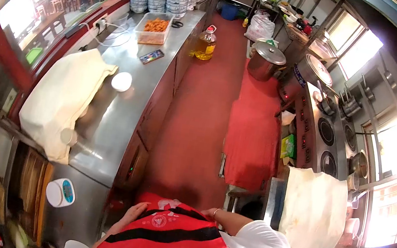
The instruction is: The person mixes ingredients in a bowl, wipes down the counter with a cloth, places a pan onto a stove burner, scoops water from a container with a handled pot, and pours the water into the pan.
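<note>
At the bottom of the view, my left hand [136, 210] rests against the left edge of the red and black apron [168, 229]; its fingers look extended and I see nothing in it. On the apron's other side is my right hand [210, 213], partly hidden at the cloth's edge, with a bracelet at the wrist. Whether its fingers grip the cloth cannot be made out. The nearest thing on the left counter is a white kitchen scale [61, 192]. Farther up that counter, a cream cloth [57, 99] lies beside a white bowl [121, 82].
The steel counter [131, 99] carries a phone [152, 56], a food tub [153, 29] and stacked bowls [176, 4]. An oil jug [206, 44] stands on the red floor [191, 123]. Right are a steel pot [267, 62], cooktops [326, 132] and another cream cloth [312, 216].
</note>
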The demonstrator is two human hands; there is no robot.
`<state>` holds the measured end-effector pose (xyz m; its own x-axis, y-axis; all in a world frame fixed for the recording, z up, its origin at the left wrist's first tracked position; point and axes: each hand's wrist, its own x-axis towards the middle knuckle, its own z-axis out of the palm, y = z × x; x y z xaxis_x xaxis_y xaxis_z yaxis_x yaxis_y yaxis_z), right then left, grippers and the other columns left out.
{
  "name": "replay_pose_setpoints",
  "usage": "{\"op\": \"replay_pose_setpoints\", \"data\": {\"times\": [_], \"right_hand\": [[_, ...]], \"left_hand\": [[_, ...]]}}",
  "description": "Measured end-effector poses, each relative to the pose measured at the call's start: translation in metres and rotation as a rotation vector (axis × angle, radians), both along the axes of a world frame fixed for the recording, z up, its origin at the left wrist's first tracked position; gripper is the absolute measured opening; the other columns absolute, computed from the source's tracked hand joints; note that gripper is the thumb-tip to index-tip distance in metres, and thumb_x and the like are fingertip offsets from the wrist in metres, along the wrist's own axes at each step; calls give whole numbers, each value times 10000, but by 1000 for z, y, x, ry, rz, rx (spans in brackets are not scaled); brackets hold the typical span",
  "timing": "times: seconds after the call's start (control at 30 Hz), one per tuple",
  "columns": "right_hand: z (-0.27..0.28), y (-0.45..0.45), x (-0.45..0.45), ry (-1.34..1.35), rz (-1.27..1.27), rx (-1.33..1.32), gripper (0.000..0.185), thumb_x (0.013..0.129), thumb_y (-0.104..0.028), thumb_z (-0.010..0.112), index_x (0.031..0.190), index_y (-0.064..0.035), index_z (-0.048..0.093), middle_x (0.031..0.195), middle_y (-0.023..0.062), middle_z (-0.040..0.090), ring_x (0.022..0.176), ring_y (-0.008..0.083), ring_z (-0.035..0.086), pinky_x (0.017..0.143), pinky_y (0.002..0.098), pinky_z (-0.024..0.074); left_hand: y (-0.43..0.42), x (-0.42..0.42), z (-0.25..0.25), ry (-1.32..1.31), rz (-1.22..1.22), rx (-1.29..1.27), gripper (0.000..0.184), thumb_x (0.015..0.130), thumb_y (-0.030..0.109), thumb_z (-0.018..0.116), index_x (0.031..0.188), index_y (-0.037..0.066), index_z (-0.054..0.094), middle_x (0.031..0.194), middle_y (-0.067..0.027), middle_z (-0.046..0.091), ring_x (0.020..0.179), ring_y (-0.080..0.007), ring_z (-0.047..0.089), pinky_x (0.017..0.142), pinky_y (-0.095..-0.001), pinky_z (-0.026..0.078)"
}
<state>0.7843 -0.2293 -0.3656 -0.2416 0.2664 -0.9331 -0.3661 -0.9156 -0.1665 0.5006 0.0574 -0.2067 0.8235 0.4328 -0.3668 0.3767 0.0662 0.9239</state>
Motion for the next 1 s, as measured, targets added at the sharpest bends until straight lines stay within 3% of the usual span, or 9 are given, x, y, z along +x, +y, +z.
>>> {"op": "replay_pose_setpoints", "data": {"times": [0.03, 0.1, 0.17, 0.23, 0.33, 0.4, 0.57, 0.73, 1.0], "right_hand": [[-4, -1, 3, 5, -33, -22, 416, 808, -496, 534, 842, -113, 694, 861, 117, 695, 617, 295, 579, 554, 449, 418], [-125, -25, 23, 55, -28, -75, 407, 801, -498, 544, 832, -122, 695, 852, 114, 691, 650, 294, 585, 566, 452, 423], [-97, -12, 39, 69, -167, -12, 377, 794, -493, 572, 801, -134, 687, 798, 120, 676, 684, 285, 604, 550, 449, 447], [-69, 16, 72, -64, 0, -74, 363, 796, -483, 598, 808, -132, 690, 834, 124, 684, 670, 288, 609, 576, 447, 465], [-90, 51, 121, -245, 250, -272, 345, 798, -468, 637, 819, -128, 693, 889, 131, 697, 650, 292, 617, 614, 445, 491], [-83, 73, 160, -287, 328, -139, 371, 832, -485, 573, 844, -130, 681, 856, 120, 686, 673, 288, 623, 616, 433, 493], [-32, 164, 253, -381, 365, 122, 385, 842, -466, 540, 886, -109, 676, 898, 155, 671, 761, 304, 624, 674, 432, 489], [-10, 230, 337, -521, 436, 319, 402, 851, -447, 506, 928, -87, 670, 939, 190, 657, 848, 320, 625, 732, 430, 486], [-30, 301, 505, -756, 707, 649, 425, 867, -416, 460, 982, -61, 664, 992, 237, 640, 967, 348, 627, 807, 432, 483]], "left_hand": [[3, 11, 12, 55, -71, -64, 388, 961, 288, 505, 1264, 46, 524, 1154, -58, 568, 1018, -139, 520, 904, -270, 403], [19, 41, 15, 110, -156, -125, 415, 967, 313, 491, 1286, 49, 511, 1165, -47, 566, 1034, -123, 508, 912, -256, 395], [40, 59, -10, 104, -209, -241, 451, 982, 350, 434, 1317, 52, 487, 1262, -70, 533, 1162, -145, 466, 983, -266, 353], [69, 75, -56, 88, -236, -292, 470, 990, 368, 406, 1333, 54, 475, 1310, -81, 517, 1226, -156, 445, 1018, -271, 333], [119, 115, -111, -69, -485, 29, 506, 993, 398, 364, 1348, 48, 452, 1361, -117, 478, 1284, -192, 412, 1055, -289, 305], [149, 159, -84, 252, -471, 83, 494, 982, 408, 367, 1323, 67, 476, 1247, -164, 564, 1180, -279, 519, 992, -336, 389], [244, 293, -11, 378, -571, 332, 420, 947, 415, 427, 1134, 87, 612, 1018, -187, 647, 967, -372, 601, 849, -423, 469], [308, 458, 54, 137, -639, 674, 333, 926, 339, 474, 1027, 84, 662, 942, -153, 671, 906, -338, 629, 803, -418, 490], [365, 733, 78, -224, -694, 322, 290, 944, 207, 472, 1178, 76, 582, 974, -106, 691, 928, -274, 656, 810, -342, 497]]}}
